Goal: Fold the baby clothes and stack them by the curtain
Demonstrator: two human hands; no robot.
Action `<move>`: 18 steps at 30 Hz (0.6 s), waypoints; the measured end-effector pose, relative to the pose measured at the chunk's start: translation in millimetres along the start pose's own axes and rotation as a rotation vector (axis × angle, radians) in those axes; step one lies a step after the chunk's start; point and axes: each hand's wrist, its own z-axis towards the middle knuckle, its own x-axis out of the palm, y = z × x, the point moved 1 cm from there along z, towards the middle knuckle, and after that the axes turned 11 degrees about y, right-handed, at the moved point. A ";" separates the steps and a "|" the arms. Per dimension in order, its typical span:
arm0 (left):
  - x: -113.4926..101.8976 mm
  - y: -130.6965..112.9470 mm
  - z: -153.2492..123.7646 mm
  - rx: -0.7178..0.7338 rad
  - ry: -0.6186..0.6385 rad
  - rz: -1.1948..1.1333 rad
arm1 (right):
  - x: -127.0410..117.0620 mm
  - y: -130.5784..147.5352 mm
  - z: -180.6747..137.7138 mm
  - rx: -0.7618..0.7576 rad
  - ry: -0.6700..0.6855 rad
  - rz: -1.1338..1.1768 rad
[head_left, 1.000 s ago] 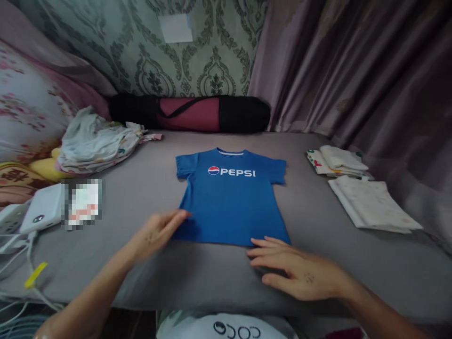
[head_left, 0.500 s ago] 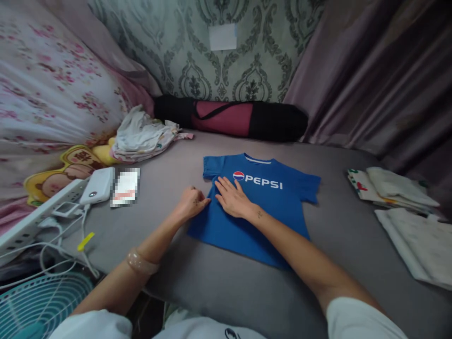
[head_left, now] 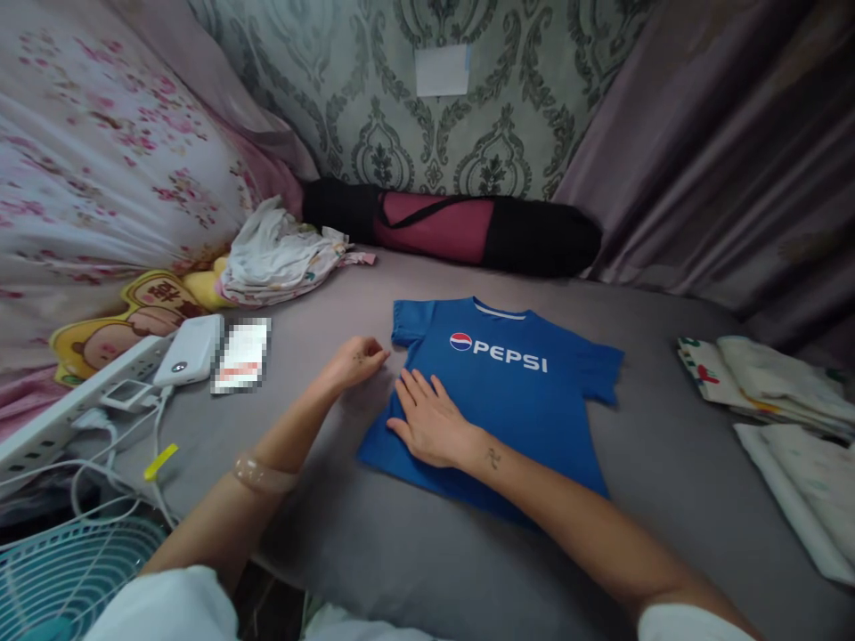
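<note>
A blue T-shirt [head_left: 514, 409] with white PEPSI lettering and a round logo lies spread flat, its neckline pointing away from me. My right hand [head_left: 431, 418] rests flat on the shirt's lower left part, fingers stretched out. Just left of the shirt, below its left sleeve, my left hand [head_left: 357, 361] is closed with curled fingers. A small gap separates its fingertips from the fabric, and I see nothing in them. My right forearm covers part of the lower hem.
Grey bedding [head_left: 321, 507] lies beneath. A black and maroon bag [head_left: 437, 227] lies along the wall. Crumpled clothes [head_left: 280, 258], a power bank [head_left: 191, 350] and a power strip [head_left: 126, 383] are at left, above a fan [head_left: 73, 570]. Folded clothes [head_left: 788, 378] lie at right.
My right hand has slid down the shirt toward the hem. My left hand has come off the shirt's left edge and moved slightly up. The view has shifted a little left.
</note>
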 end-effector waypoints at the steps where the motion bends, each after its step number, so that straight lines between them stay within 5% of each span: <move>1: -3.0 -5.3 10.3 0.016 -0.027 0.011 | -1.8 4.6 -6.8 -0.032 0.023 0.016; 6: -3.8 -36.6 59.8 0.220 -0.147 0.084 | -23.9 -4.6 -38.2 -0.337 0.176 0.158; 8: 1.9 -48.5 77.1 0.317 -0.203 0.134 | -37.1 -33.1 -43.1 -0.316 0.092 0.214; 11: 17.0 -67.5 100.2 0.444 -0.241 0.247 | -56.0 -98.4 -41.9 0.194 -0.255 0.144; 13: 31.3 -80.6 112.5 0.452 -0.199 0.358 | -63.5 -140.6 -37.5 0.514 -0.339 0.079; 18: 65.8 -99.3 128.6 0.296 -0.061 0.489 | -59.6 -193.2 -18.8 0.694 -0.286 -0.020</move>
